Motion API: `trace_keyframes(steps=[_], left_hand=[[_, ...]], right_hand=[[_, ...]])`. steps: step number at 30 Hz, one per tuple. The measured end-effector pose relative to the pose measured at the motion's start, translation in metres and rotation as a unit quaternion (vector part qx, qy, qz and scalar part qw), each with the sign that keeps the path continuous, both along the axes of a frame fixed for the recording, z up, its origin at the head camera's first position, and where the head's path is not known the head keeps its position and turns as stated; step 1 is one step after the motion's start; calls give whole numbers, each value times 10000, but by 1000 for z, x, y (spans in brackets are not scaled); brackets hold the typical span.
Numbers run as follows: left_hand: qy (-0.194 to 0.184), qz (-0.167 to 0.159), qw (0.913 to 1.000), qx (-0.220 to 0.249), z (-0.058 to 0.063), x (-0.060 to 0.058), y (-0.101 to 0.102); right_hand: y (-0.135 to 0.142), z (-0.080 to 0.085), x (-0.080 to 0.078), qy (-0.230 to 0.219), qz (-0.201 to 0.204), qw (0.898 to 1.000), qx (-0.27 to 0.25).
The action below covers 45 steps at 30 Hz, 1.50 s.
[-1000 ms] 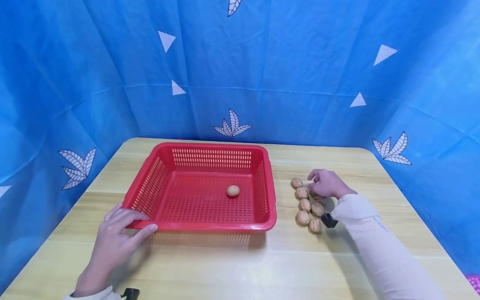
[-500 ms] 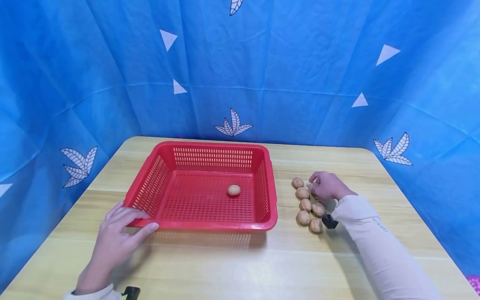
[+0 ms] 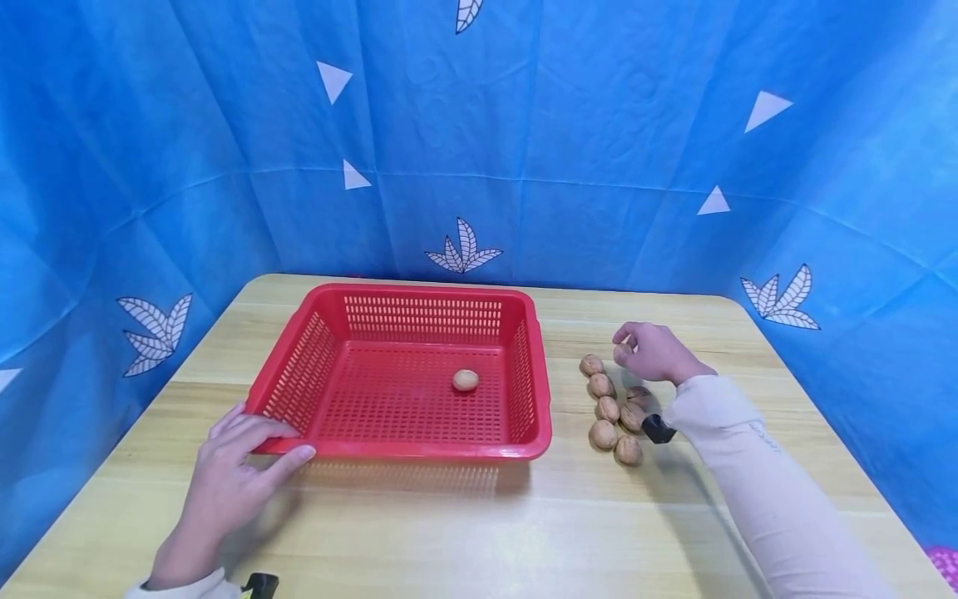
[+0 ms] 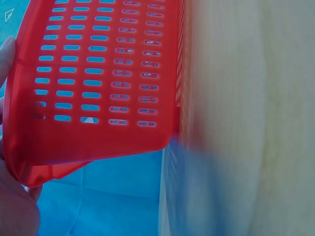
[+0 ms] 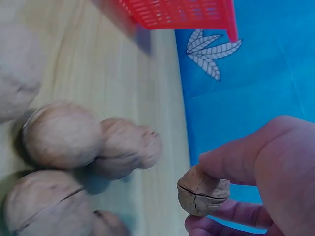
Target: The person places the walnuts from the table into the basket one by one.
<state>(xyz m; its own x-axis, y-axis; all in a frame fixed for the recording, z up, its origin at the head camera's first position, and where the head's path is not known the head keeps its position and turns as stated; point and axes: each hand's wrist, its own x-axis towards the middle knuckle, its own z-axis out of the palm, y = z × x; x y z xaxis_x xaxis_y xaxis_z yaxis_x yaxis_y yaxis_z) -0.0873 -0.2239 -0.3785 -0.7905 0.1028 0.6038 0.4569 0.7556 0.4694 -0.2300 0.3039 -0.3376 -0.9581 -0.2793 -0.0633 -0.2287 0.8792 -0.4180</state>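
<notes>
Seven walnuts [image 3: 608, 408] lie close together on the table [image 3: 464, 532], to the right of the red basket [image 3: 419, 452], with four of them strung in a rough line along the side nearest it. Your right hand [image 3: 659, 353] is at the far end of that group, pinching a held walnut [image 5: 197, 196] between thumb and fingers; your right wrist view shows it apart from the rest, with a dark crack across its shell. Your left hand [image 3: 232, 466] grips the basket at its near left corner, the fingers over the rim and the thumb along the front edge. Inside the basket you have a single walnut [image 3: 466, 381] resting on the slotted bottom, right of the middle. The basket stands upright on the table's pale wood grain. You wear a light sleeve [image 3: 763, 474] on the right arm, and a small black device [image 3: 659, 428] at that wrist sits just beside the walnuts. Behind the table you face a blue curtain [image 3: 441, 108] printed with white leaves and triangles.
</notes>
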Motion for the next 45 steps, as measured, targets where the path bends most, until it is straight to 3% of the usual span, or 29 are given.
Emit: trace_keyframes(steps=[7, 12, 24, 37, 45], left_hand=[[-60, 23, 10000, 1, -2, 1, 0], [113, -65, 9999, -26, -2, 0, 0], [176, -70, 9998, 22, -1, -1, -1], [40, -18, 10000, 84, 0, 0, -1], [19, -13, 10000, 29, 2, 1, -1]], right_hand=[[-13, 20, -2, 172, 50, 9998, 12], [-24, 34, -3, 219, 38, 9998, 9], [-55, 52, -8, 463, 198, 9987, -70], [-87, 63, -14, 537, 406, 9976, -175], [-111, 66, -15, 342, 432, 9980, -314]])
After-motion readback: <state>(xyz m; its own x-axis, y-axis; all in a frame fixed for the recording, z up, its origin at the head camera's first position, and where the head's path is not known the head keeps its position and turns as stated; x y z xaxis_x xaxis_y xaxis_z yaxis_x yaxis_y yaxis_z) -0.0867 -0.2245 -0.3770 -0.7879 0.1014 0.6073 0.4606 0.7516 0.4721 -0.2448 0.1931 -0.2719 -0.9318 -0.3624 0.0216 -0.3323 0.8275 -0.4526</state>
